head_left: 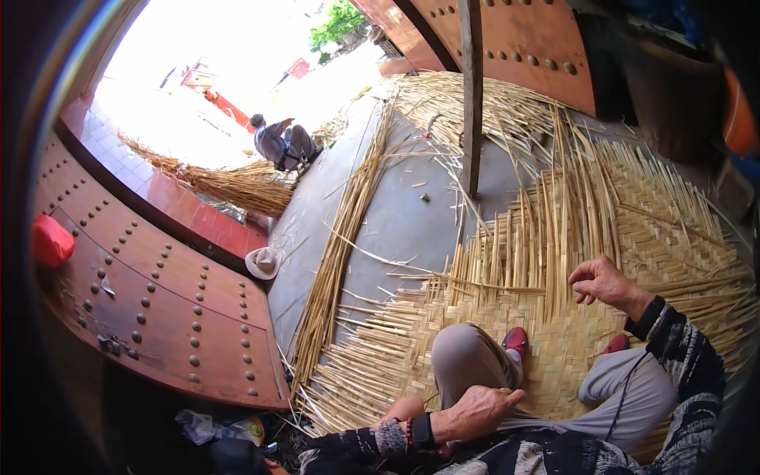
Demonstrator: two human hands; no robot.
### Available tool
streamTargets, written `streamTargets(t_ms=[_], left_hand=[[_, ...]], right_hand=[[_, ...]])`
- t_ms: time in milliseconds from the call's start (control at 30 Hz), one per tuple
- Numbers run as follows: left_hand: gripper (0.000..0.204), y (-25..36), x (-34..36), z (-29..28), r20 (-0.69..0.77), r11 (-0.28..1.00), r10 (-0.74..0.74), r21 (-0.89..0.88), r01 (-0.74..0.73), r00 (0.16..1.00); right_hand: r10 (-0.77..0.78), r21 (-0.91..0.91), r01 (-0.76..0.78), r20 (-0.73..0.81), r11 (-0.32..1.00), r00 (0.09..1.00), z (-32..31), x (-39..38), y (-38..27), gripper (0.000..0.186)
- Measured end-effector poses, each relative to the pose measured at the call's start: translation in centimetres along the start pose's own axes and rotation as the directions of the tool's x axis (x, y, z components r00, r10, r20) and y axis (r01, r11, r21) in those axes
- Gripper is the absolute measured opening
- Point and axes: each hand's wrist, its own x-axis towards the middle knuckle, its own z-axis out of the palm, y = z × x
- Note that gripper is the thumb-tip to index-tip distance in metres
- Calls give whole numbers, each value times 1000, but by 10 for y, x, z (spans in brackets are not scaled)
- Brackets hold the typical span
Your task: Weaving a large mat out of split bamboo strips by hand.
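Note:
A large mat [554, 364] of flat, straw-coloured reed strips lies beneath my feet, its woven middle edged by long loose strips. My right hand [611, 286] hovers over the mat near its upright strips [546, 253], fingers bent and apart, holding nothing that I can see. Close to my bent left knee [467, 360], my left hand [480, 412] is closed, its fingers drawn together; whether anything is in them is hidden. A single strip [487, 285] lies crosswise over the upright ones, left of my right hand.
A long bundle of reeds [348, 245] runs along the grey floor [412, 214] on the left. A wooden post [472, 103] stands ahead. Beyond are a reed pile [475, 99], another bundle [229, 186] and a crouching person [277, 142]. A hat [263, 263] lies beside the studded door [166, 293].

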Motion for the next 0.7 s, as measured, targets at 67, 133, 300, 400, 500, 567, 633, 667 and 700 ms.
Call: streamTargets(t_ms=[67, 133, 300, 400, 500, 567, 633, 667, 700], left_hand=[[37, 8, 31, -12, -77, 997, 73, 5, -72, 994], [38, 22, 63, -17, -189, 986, 153, -34, -162, 970], [38, 52, 133, -17, -392, 933, 227, -173, -314, 891], [39, 58, 153, -13, -443, 910, 245, -201, -362, 862], [37, 56, 161, -9, -459, 921, 248, -163, -355, 853], [34, 51, 164, -7, -504, 912, 234, -183, -367, 831], [33, 52, 164, -11, -528, 912, 226, -180, -369, 819], [33, 53, 164, -13, -551, 912, 219, -179, -370, 805], [33, 52, 164, -14, -553, 913, 217, -177, -367, 805]], right_hand=[[-11, 42, 14, -58, 999, 998, 4, 0, -7, 10], [-39, 104, 57, -165, 993, 985, 5, 3, -9, 12], [-26, 199, 82, -269, 977, 963, 9, 12, -22, 21], [-21, 291, 123, -332, 949, 943, 8, 25, -19, 25], [13, 320, 119, -380, 940, 925, 1, 34, -11, 26], [15, 328, 122, -386, 937, 922, 0, 38, -11, 26], [20, 335, 124, -396, 934, 918, -1, 41, -11, 26], [16, 350, 139, -407, 926, 913, 0, 42, -12, 27], [11, 365, 155, -414, 918, 910, 2, 44, -12, 27]])
